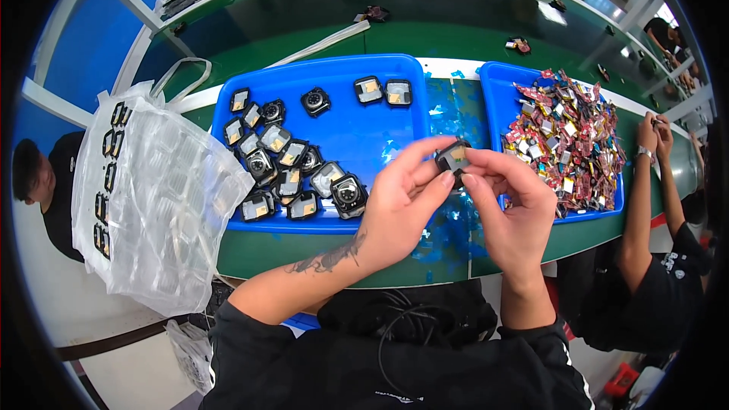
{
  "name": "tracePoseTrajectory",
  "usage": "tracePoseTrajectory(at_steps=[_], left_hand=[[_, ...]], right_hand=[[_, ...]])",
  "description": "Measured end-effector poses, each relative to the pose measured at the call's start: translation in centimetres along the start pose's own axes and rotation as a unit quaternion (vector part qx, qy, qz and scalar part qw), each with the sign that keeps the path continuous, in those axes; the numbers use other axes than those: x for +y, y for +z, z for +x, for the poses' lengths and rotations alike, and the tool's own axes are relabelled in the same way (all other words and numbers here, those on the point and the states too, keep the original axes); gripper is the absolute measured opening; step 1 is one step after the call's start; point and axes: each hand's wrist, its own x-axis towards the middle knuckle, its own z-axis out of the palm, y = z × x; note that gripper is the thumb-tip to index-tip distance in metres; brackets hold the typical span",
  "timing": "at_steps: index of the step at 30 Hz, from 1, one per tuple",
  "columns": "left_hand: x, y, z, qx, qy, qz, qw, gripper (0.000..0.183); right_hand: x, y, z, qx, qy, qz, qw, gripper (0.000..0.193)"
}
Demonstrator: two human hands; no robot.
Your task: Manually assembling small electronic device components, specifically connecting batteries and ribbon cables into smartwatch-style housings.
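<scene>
Between both hands, above the gap between two blue trays, I hold a small black smartwatch case (454,158), its inner side with a tan patch facing up. My left hand (406,196) pinches its left edge between thumb and fingers. On the other side, my right hand (516,197) grips it with thumb and forefinger. To the left, a blue tray (380,133) bears several similar watch cases (275,137), some with the round sensor side up. A second blue tray (493,118) at right is heaped with small circuit boards with batteries (566,140).
A white plastic bag (152,197) with black watch parts stands at the left. Blue film scraps (448,247) litter the green table (364,277). Beyond runs a green conveyor belt (440,23) carrying scattered parts. A co-worker (653,266) works close at right; another person (53,190) is at far left.
</scene>
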Motion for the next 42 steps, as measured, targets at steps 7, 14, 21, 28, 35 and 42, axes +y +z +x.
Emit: tracePoseTrajectory(at_steps=[7, 14, 21, 28, 35, 42], left_hand=[[-0.3, 0.0, -0.2, 0.010, 0.029, 0.074, 0.997, 0.033], [0.3, -1.0, 0.4, 0.042, 0.002, 0.043, 0.998, 0.029], [0.4, -0.4, 0.0, 0.001, -0.024, 0.075, 0.997, 0.032], [0.1, -0.9, 0.0, 0.011, -0.054, 0.056, 0.997, 0.036], [1.5, -0.6, 0.5, 0.025, 0.031, 0.022, 0.999, 0.034], [0.7, -0.6, 0.0, -0.027, -0.001, 0.057, 0.998, 0.037]], right_hand=[[0.0, -0.7, -0.7, -0.046, -0.109, -0.164, 0.979, 0.015], [0.2, -2.0, -1.6, -0.022, 0.029, 0.040, 0.999, 0.015], [0.3, -0.6, -0.6, 0.024, -0.091, -0.114, 0.989, 0.014], [0.7, 0.0, -1.1, 0.061, 0.022, 0.159, 0.985, 0.018], [0.4, -1.7, -2.2, 0.005, 0.054, 0.105, 0.993, 0.023], [0.0, 0.0, -0.9, 0.005, -0.064, -0.028, 0.998, 0.019]])
